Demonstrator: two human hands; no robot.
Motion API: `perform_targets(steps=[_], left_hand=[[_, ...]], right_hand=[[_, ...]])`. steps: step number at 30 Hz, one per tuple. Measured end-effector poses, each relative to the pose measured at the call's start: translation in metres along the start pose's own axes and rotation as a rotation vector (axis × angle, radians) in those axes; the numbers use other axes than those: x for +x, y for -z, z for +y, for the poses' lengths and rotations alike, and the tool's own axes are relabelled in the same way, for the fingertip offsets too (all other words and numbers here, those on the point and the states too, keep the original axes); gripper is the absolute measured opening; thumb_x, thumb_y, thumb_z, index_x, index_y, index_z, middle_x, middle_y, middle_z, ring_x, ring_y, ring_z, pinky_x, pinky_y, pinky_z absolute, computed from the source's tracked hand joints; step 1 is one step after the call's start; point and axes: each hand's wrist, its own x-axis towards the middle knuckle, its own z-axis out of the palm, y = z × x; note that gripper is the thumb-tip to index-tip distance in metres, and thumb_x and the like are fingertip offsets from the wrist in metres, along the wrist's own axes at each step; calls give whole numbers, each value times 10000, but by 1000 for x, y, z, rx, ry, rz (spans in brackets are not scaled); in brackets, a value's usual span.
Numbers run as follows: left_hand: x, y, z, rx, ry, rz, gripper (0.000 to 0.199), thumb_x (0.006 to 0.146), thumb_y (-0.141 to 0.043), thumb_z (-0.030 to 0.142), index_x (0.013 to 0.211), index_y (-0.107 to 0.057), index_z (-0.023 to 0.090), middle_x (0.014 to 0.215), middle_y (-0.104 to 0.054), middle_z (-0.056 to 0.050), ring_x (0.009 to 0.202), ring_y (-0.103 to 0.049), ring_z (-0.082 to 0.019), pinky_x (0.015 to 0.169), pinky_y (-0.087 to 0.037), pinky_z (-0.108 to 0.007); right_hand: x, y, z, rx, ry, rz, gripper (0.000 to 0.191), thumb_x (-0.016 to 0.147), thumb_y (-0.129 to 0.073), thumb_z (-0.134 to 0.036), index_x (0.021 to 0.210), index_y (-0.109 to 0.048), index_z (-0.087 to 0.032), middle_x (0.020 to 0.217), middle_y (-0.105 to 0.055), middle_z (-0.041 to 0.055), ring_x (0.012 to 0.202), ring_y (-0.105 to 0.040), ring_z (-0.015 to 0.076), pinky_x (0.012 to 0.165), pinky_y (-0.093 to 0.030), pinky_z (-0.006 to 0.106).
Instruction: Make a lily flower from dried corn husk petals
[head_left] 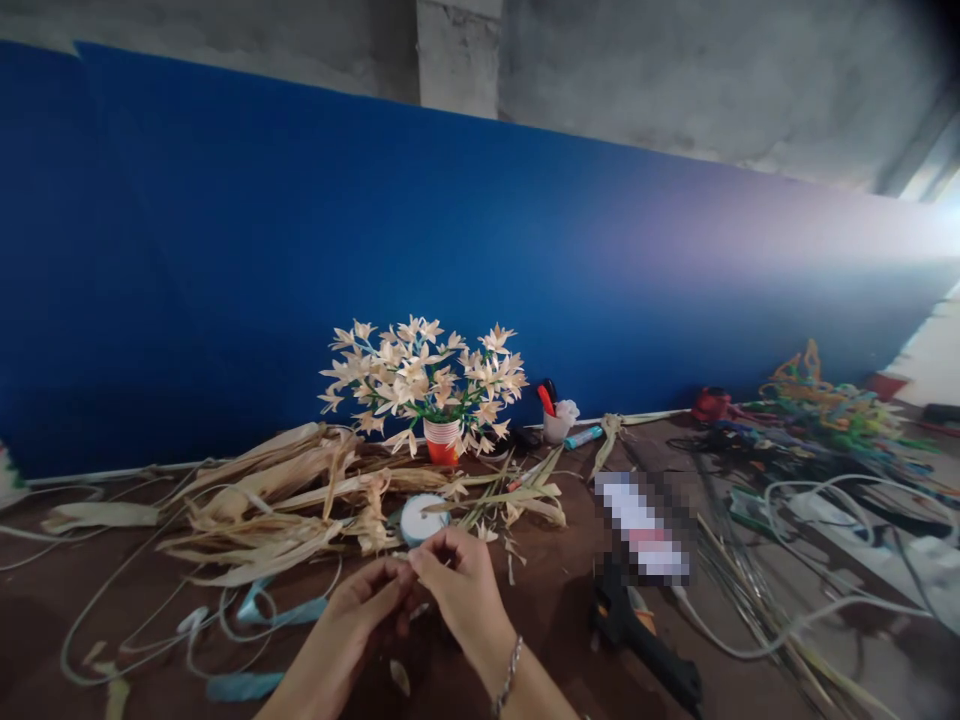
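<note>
Meeting at the fingertips, the left hand (369, 597) and right hand (461, 585) curl inward, what they grip impossible to tell, just before a white roll (424, 517); husks (274, 495) lie left, a glue gun (646, 640) right.

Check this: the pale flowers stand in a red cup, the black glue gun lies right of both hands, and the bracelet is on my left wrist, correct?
Not quite: the head view shows the bracelet on your right wrist. The rest stands: pale flowers in a red cup, black glue gun right of both hands.
</note>
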Motion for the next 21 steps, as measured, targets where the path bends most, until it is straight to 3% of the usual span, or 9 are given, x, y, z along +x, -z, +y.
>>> perform_targets(steps=[4, 9, 13, 16, 21], left_hand=[[1, 2, -2, 24, 33, 23, 265, 630, -641, 387, 596, -525, 150, 490, -471, 39, 428, -391, -62, 433, -312, -173], [3, 3, -9, 131, 38, 71, 285, 615, -629, 429, 570, -522, 169, 411, -467, 37, 385, -418, -88, 410, -340, -193], [4, 5, -8, 367, -49, 140, 277, 601, -621, 449, 581, -574, 177, 467, -551, 9, 431, -484, -122, 437, -390, -210], [2, 4, 0, 539, -148, 181, 245, 578, -632, 432, 614, -624, 189, 611, -636, -18, 600, -566, -184, 551, -443, -230], [-3, 0, 6, 627, -227, 182, 218, 599, -613, 408, 650, -656, 200, 648, -652, -20, 632, -574, -196, 589, -445, -231]], right_hand=[[-1, 0, 0, 21, -42, -48, 178, 671, -567, -303, 585, -562, -148, 531, -526, -25, 486, -482, 87, 453, -371, 176], [-2, -1, 2, -80, -12, 77, 170, 669, -568, -284, 566, -496, -168, 506, -472, -39, 475, -433, 83, 435, -346, 173], [-3, -2, -3, -183, -5, 90, 182, 666, -547, -246, 539, -440, -171, 504, -405, -52, 478, -377, 73, 445, -316, 174], [-4, -1, -7, -219, 50, 115, 190, 664, -539, -230, 532, -414, -175, 514, -381, -56, 488, -350, 70, 458, -304, 174], [-4, 1, -6, -248, 107, 148, 209, 672, -530, -223, 526, -388, -179, 530, -379, -54, 502, -354, 72, 468, -307, 175]])
